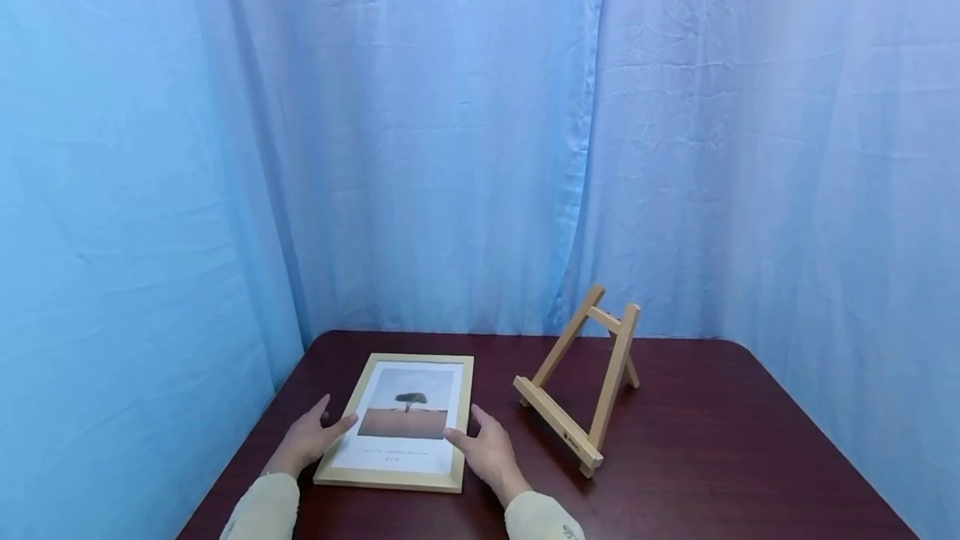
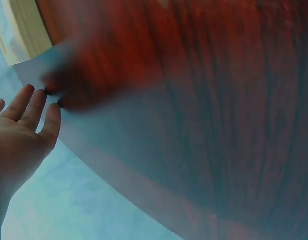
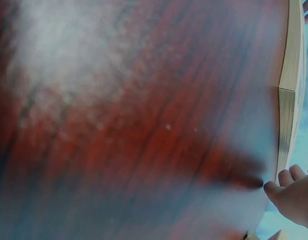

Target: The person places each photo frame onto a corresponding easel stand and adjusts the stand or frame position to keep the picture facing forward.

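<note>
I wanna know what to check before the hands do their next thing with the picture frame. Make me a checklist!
1. Picture frame flat, picture side up: ok.
2. Left hand and right hand at opposite sides of it: ok.
3. Left fingers curled round the frame: not ok, they're spread open.
4. Right fingers touching its edge: cannot tell.
5. Easel standing on the table, apart from the frame: ok.
6. Back of the frame undamaged: cannot tell, it's hidden.

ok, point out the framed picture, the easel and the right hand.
Framed picture (image 1: 402, 425), head view, on the print's brown ground.
Easel (image 1: 557, 420), head view, on the front ledge.
Right hand (image 1: 491, 447), head view, on its back.
</note>
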The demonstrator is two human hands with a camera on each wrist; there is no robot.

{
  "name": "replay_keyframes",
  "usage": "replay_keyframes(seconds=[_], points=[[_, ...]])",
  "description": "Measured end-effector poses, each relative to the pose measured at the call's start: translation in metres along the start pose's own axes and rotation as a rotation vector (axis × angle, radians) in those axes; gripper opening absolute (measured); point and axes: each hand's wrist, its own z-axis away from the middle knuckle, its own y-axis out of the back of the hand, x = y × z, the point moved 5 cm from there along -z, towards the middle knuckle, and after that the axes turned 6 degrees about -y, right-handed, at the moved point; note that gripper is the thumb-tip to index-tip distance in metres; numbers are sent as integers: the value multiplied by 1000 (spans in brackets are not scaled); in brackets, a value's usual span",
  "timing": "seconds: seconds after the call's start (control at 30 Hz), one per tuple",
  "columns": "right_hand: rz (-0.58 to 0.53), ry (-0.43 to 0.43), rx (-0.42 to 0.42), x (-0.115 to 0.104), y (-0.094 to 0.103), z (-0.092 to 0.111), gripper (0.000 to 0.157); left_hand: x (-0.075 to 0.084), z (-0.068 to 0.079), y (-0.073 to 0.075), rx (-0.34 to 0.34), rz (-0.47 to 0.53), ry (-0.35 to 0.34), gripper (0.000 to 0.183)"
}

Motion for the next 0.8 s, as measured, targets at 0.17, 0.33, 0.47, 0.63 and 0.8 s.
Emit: replay_keyframes(seconds=[0.17,0.33,0.47,0.63,0.8], points=[[14,7,17,0,-5,3,73,-7,0,-1,2,-28,-28,97],[50,22,62,2,-5,4,69,-11,-4,-5,0,-21,-22,91],[91,31,103,5,-6,3,66,-11,-4,-6,2,-41,-40,90],[109,25,97,10,-12,3,65,-15,0,-6,-9,-70,-41,90],[120,25,106,10,-14,3,63,-17,2,-6,-18,-94,-54,86]])
